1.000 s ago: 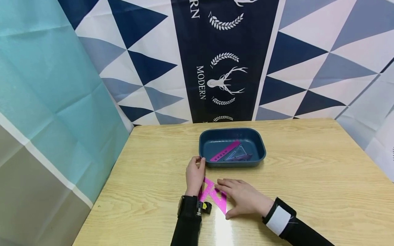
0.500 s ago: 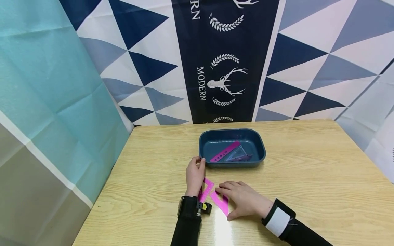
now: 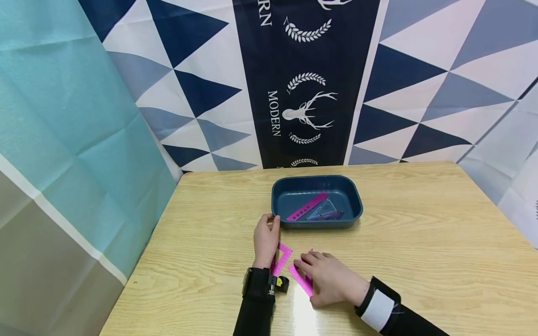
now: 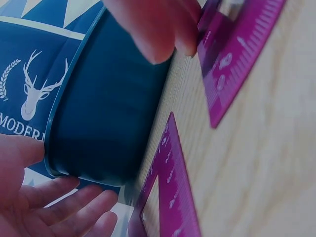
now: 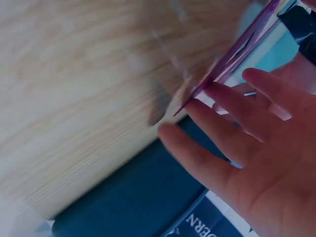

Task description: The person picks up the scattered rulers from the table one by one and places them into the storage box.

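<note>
My left hand (image 3: 265,240) grips the near left corner of a dark blue plastic tray (image 3: 317,225), thumb at the rim and fingers against the outer wall. My right hand (image 3: 334,278) holds a pink set square (image 3: 300,280) between thumb and fingertips. In the right wrist view this set square (image 5: 224,69) appears edge-on, tilted against the fingers. The left wrist view shows its ruled edge (image 4: 242,64) under the right fingertips. A second pink set square (image 3: 283,263) lies flat beside my left wrist, which partly hides it.
Inside the tray are a pink ruler (image 3: 307,206) with cut-out shapes, a clear bluish set square (image 3: 322,205) and a purple translucent piece (image 3: 329,215). Patterned cloth (image 3: 311,112) hangs behind the wooden table (image 3: 420,242).
My right hand has drawn slightly towards me, its fingers curling in. The set square under it has shifted and tilted up. My left hand stays on the tray.
</note>
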The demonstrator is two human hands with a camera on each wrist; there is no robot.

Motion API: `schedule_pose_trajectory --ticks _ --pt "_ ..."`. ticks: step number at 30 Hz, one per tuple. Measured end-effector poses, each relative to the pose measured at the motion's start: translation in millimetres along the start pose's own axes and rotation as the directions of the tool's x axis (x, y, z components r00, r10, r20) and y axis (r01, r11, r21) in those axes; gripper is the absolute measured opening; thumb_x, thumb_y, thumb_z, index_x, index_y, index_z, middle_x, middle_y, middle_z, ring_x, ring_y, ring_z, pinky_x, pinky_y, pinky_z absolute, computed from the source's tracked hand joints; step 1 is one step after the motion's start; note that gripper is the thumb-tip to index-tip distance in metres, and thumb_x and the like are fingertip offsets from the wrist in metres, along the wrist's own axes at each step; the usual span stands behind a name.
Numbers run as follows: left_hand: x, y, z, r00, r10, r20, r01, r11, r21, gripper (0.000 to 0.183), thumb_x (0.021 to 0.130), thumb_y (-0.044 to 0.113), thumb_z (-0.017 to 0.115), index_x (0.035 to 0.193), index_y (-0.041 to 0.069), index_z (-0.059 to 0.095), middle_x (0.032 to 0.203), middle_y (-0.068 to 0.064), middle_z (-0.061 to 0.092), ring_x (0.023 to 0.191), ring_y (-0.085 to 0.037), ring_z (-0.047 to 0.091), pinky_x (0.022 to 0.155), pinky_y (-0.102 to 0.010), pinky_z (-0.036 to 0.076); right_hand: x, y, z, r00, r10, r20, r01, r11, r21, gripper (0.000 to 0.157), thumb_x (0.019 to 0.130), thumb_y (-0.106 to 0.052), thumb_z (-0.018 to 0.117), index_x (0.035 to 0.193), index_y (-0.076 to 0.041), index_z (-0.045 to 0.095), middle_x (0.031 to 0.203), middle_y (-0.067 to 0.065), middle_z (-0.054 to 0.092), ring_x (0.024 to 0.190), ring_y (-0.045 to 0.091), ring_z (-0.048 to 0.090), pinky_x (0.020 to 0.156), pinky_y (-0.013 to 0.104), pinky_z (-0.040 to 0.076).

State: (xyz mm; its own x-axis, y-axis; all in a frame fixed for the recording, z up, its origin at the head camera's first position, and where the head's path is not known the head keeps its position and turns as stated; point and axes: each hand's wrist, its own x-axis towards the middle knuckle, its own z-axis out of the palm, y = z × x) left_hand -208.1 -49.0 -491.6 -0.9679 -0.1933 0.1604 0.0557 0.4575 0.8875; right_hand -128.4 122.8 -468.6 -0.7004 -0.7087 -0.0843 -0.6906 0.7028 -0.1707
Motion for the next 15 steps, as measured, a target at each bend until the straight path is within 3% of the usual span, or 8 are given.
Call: schedule_pose_trajectory --ticks 8,15 --pt "-0.2 1.6 -0.4 1.0 0.014 -0.008 -0.014 1.0 0.007 0.031 0.093 0.031 0.051 0.108 0.005 0.06 0.1 -0.007 0.063 0.086 -0.017 0.062 0.074 -0.034 0.051 -1.0 -8.6 0.7 0.999 -0.034 -0.01 0.033 0.999 -0.039 0.071 0.065 -0.034 0.065 0.127 -0.002 0.051 0.127 0.024 0.049 0.111 0.041 0.048 0.09 0.045 0.045" --pt "-1.2 2.1 -0.9 1.0 0.02 -0.012 -0.02 1.0 0.004 0.03 0.093 0.029 0.051 0.108 0.004 0.06 0.1 -0.008 0.063 0.085 -0.017 0.062 0.074 -0.033 0.051 -3.4 -13.0 0.2 0.979 -0.169 -0.115 0.154 0.98 -0.128 0.053 0.071 -0.028 0.061 0.117 -0.003 0.058 0.107 0.015 0.059 0.093 0.028 0.058 0.075 0.036 0.052"
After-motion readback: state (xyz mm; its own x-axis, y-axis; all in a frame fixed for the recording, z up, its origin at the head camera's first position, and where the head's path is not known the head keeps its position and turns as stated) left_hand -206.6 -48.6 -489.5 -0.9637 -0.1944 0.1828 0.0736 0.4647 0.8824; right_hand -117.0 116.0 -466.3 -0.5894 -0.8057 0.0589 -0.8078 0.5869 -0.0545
